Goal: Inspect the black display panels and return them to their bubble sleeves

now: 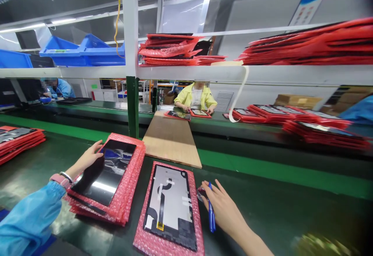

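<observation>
Right hand (224,207) pinches a blue pen (211,214) just right of the tablet back (171,203) — long axis pointing away; left hand (89,155), grip spread, touches the glossy screen (105,174).

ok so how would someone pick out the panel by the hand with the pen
On the green bench, below the wooden board, two panels lie on pink bubble wrap. The grey-backed panel sits by the right hand, which holds a blue pen; its neighbour at the left hand is glossy black.
</observation>
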Demonstrator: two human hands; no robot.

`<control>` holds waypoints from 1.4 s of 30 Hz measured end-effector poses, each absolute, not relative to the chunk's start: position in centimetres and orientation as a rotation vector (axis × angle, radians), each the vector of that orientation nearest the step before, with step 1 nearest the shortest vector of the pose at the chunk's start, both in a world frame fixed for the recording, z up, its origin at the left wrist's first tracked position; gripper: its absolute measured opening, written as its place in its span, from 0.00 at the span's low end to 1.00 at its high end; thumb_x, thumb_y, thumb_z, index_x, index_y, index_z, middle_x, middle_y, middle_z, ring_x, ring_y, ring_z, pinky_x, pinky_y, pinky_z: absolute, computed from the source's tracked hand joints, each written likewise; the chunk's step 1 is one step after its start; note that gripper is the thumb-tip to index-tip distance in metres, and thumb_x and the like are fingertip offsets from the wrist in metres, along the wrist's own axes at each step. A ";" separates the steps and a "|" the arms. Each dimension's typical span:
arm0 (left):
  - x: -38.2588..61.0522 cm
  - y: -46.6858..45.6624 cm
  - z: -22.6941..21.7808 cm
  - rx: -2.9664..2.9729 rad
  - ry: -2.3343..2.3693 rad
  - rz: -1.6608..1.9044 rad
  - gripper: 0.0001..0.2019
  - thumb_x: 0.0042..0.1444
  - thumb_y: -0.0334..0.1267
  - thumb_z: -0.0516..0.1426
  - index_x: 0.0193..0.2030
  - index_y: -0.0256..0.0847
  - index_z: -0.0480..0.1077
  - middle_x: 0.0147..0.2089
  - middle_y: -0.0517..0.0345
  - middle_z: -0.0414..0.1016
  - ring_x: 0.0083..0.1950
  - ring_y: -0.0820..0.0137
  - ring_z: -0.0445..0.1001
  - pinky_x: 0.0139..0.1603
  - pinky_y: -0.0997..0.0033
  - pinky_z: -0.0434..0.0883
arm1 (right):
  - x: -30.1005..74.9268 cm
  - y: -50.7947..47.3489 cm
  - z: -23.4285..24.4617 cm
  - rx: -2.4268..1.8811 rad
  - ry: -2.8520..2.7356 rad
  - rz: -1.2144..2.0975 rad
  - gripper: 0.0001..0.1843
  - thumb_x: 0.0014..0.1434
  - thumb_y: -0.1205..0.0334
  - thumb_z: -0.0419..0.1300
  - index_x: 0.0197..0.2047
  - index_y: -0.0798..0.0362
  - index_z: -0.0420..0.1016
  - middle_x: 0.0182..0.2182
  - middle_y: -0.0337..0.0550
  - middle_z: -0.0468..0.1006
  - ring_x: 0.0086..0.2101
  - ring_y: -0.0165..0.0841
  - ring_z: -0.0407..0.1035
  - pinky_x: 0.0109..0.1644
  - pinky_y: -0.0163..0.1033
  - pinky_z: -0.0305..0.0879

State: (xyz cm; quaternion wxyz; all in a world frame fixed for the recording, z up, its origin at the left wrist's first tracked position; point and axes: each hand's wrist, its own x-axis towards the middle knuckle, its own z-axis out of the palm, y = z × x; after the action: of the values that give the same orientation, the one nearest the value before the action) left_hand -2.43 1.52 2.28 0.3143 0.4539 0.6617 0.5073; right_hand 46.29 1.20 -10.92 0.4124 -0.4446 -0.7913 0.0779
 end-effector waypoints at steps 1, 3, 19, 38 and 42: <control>-1.6 1.2 2.4 1.224 1.762 1.358 0.21 0.55 0.30 0.62 0.55 0.38 0.69 0.66 0.46 0.66 0.69 0.53 0.61 0.70 0.43 0.52 | 46.2 1.1 -10.7 -1.133 -1.957 0.231 0.14 0.56 0.54 0.59 0.42 0.51 0.80 0.43 0.56 0.84 0.49 0.54 0.77 0.65 0.68 0.55; 0.6 0.3 2.7 1.289 1.745 1.404 0.27 0.50 0.26 0.62 0.58 0.40 0.67 0.72 0.46 0.57 0.74 0.55 0.48 0.74 0.51 0.42 | 46.1 0.7 -10.3 -1.177 -1.863 0.304 0.18 0.54 0.50 0.61 0.43 0.52 0.80 0.45 0.58 0.83 0.52 0.57 0.74 0.65 0.70 0.53; 16.9 -3.4 -5.3 1.039 1.347 0.899 0.14 0.61 0.38 0.60 0.53 0.38 0.70 0.57 0.49 0.72 0.56 0.58 0.72 0.56 0.48 0.70 | 38.5 -4.3 -12.2 -1.183 -1.461 0.966 0.26 0.56 0.38 0.62 0.21 0.51 0.64 0.16 0.32 0.68 0.19 0.29 0.65 0.25 0.36 0.62; 16.9 -1.2 -4.5 0.861 1.378 0.887 0.14 0.63 0.40 0.58 0.53 0.38 0.70 0.52 0.51 0.74 0.46 0.64 0.76 0.44 0.58 0.76 | 39.6 -3.3 -15.2 -1.124 -1.388 1.025 0.22 0.64 0.53 0.61 0.22 0.53 0.64 0.18 0.27 0.63 0.19 0.25 0.62 0.25 0.33 0.64; 18.3 -0.6 -4.2 0.886 1.249 0.865 0.13 0.63 0.40 0.59 0.52 0.37 0.71 0.49 0.52 0.75 0.43 0.66 0.77 0.43 0.60 0.77 | 39.0 -3.3 -13.8 -1.110 -1.246 1.176 0.24 0.62 0.43 0.60 0.24 0.53 0.64 0.14 0.25 0.61 0.13 0.22 0.54 0.18 0.30 0.56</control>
State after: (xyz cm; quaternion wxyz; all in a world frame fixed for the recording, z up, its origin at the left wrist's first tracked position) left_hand 18.27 -0.62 -4.17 0.6375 0.3881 0.5472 0.3789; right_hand 39.00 -3.34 -13.80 0.5229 -0.4635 -0.5202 0.4911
